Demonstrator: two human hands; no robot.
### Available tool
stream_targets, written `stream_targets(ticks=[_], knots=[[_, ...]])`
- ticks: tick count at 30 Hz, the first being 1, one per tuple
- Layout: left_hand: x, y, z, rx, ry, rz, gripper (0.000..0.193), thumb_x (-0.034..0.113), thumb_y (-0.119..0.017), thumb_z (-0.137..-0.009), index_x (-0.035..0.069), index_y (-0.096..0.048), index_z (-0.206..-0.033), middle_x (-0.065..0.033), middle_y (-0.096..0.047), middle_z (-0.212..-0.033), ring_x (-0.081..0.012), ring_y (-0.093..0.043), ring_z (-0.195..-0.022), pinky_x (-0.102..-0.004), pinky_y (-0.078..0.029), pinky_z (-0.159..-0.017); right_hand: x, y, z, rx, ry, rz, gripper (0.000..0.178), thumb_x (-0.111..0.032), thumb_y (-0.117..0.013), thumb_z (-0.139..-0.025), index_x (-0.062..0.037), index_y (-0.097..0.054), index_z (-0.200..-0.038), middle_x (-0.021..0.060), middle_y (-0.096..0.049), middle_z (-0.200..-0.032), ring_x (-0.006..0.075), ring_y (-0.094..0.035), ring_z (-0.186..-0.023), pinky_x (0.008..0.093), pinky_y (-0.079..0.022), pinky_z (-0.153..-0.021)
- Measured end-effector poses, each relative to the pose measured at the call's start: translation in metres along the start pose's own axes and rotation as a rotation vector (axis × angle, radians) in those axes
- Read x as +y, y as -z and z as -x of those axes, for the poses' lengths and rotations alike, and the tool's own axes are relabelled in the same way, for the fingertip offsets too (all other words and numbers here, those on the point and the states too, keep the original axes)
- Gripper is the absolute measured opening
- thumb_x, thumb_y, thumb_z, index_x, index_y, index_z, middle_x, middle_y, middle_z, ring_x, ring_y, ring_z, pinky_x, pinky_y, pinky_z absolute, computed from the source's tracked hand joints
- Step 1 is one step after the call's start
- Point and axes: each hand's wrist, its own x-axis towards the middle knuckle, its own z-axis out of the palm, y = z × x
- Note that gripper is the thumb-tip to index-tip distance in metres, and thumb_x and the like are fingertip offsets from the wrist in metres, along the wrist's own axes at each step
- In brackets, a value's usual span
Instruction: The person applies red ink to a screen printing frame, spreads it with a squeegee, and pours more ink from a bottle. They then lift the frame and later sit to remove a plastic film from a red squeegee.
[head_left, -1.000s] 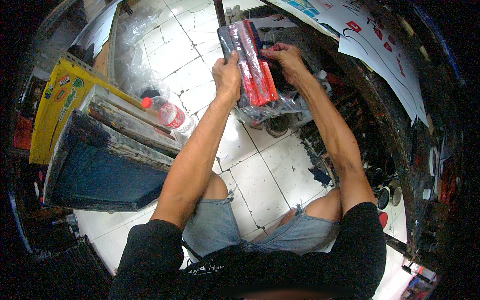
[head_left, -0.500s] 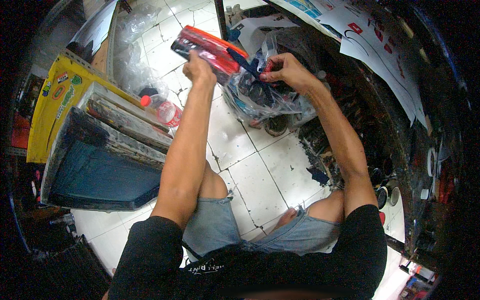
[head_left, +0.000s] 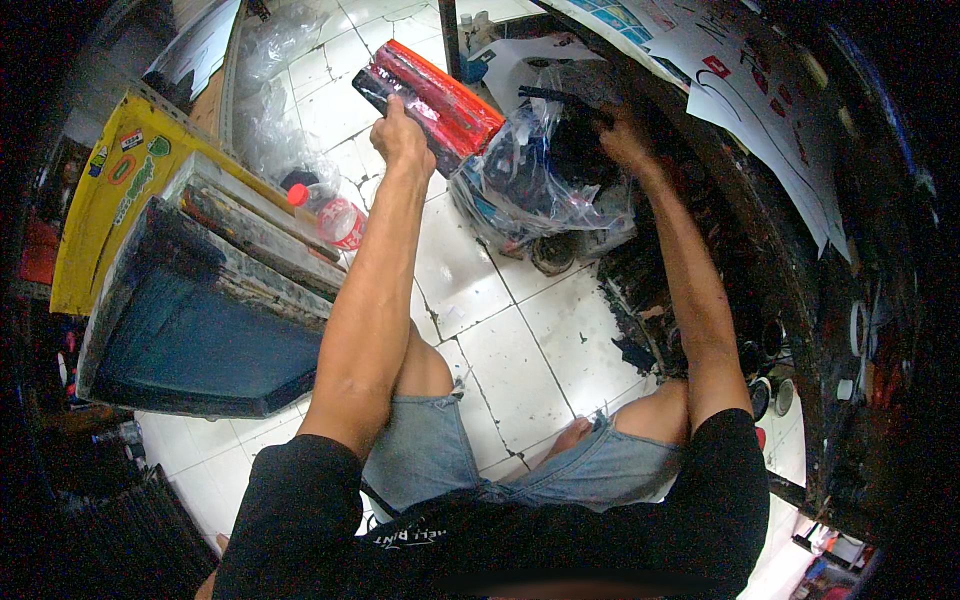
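In my left hand [head_left: 402, 140] is a wide, glossy red and black tool [head_left: 440, 97], which looks like a squeegee smeared with ink; the fingers close round its dark edge. The tool's lower right end is by an open clear plastic bag [head_left: 500, 195] with dark and blue stuff inside. Over the far right of the bag, in shadow, my right hand [head_left: 628, 142] has its fingers closed on a dark strip [head_left: 550, 95] that points left. Its fingertips are hard to make out.
A plastic bottle with a red cap [head_left: 340, 220] stands left of my left forearm. Further left lean dark framed panels [head_left: 200, 310] and a yellow stickered board [head_left: 110, 200]. Printed sheets [head_left: 770, 130] hang over a dark table edge at right. Crumpled clear plastic [head_left: 270, 130] lies on the tiles.
My right hand has moved right and away from the tool, carrying the dark strip over the bag. The red tool has shifted slightly right and up, showing more of its red face.
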Motion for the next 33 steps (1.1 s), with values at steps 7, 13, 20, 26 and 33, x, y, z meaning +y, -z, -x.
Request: stream_targets(ticks=[7,13,20,26,33], knots=[[0.005,0.007,0.005,-0.017,-0.04,-0.016,0.031,0.025,-0.06,-0.094,-0.005,-0.054,-0.09,-0.0147,-0.061,-0.091,-0.0203,-0.058,-0.075,-0.038,-0.051,-0.07,-0.035,0.0,0.011,0.036,-0.089,0.097,0.042,-0.03,-0.056,-0.091,0.0,-0.06,-0.119,0.025,-0.059,-0.12,0.0416,-0.056,-0.112,0.0464,-0.044,-0.097],[-0.001,0.01,-0.002,-0.052,-0.029,-0.021,0.033,0.026,-0.06,-0.094,-0.006,-0.056,-0.091,-0.0138,-0.061,-0.089,-0.0198,-0.057,-0.073,-0.0368,-0.05,-0.069,-0.037,-0.001,0.009,-0.08,0.035,0.284,0.041,-0.027,-0.054,-0.091,0.004,-0.058,-0.118,0.0288,-0.059,-0.115,0.0447,-0.056,-0.109,0.0488,-0.044,-0.095],[0.003,0.005,0.006,-0.052,-0.034,-0.079,0.033,0.027,-0.06,-0.093,-0.006,-0.056,-0.091,-0.0124,-0.061,-0.086,-0.0192,-0.057,-0.072,-0.0366,-0.05,-0.067,-0.018,-0.006,0.013,-0.075,0.12,0.328,0.043,-0.022,-0.052,-0.091,0.0079,-0.052,-0.122,0.0316,-0.057,-0.116,0.0451,-0.055,-0.11,0.0488,-0.043,-0.097],[-0.001,0.003,0.006,-0.095,-0.024,-0.016,0.031,0.026,-0.061,-0.093,-0.004,-0.057,-0.088,-0.0095,-0.06,-0.082,-0.0166,-0.055,-0.067,-0.0344,-0.048,-0.061,-0.008,0.004,0.007,-0.035,0.082,0.259,0.044,-0.012,-0.052,-0.087,0.0005,-0.051,-0.13,0.0288,-0.056,-0.122,0.0427,-0.055,-0.113,0.0471,-0.043,-0.1],[0.0,0.004,0.006,-0.104,-0.012,-0.01,0.028,0.024,-0.06,-0.093,-0.003,-0.056,-0.086,-0.008,-0.058,-0.078,-0.0155,-0.054,-0.063,-0.0336,-0.047,-0.056,-0.038,0.02,0.018,0.077,0.034,0.107,0.038,-0.015,-0.051,-0.09,-0.0045,-0.057,-0.127,0.0254,-0.057,-0.125,0.0412,-0.055,-0.116,0.0466,-0.042,-0.102]])
